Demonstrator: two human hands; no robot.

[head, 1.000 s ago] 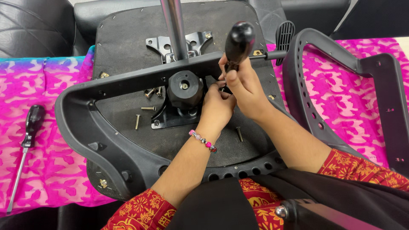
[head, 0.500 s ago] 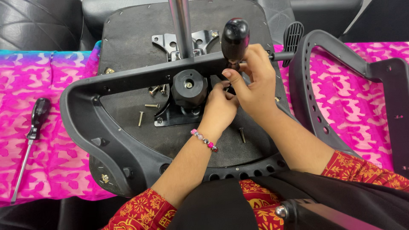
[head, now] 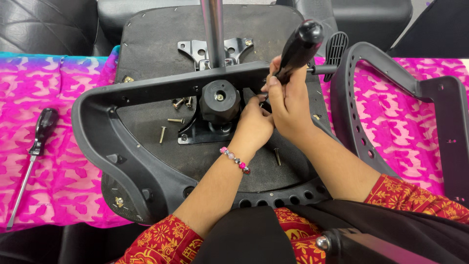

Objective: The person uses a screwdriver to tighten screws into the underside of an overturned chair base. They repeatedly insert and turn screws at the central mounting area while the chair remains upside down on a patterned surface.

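Observation:
An upturned black office chair seat [head: 161, 44] lies in front of me with its metal mechanism plate [head: 205, 132] and round black knob [head: 221, 101] facing up. My right hand [head: 290, 105] grips the black handle of a screwdriver [head: 299, 46], tip pointed down by the mechanism. My left hand [head: 254, 127], with a beaded bracelet at the wrist, pinches something small at the screwdriver's tip; I cannot see what. A black armrest frame [head: 105, 142] curves around the seat's left side.
Loose screws [head: 176, 121] lie on the seat left of the knob, another screw [head: 277, 156] near my wrist. A second screwdriver [head: 30, 156] rests on the pink cloth [head: 53, 98] at left. A second black armrest [head: 391, 93] lies at right. A metal gas column [head: 214, 29] stands upright.
Both hands and the screwdriver have stayed at the mechanism; the screwdriver handle has tilted slightly to the right. The view has shifted a little.

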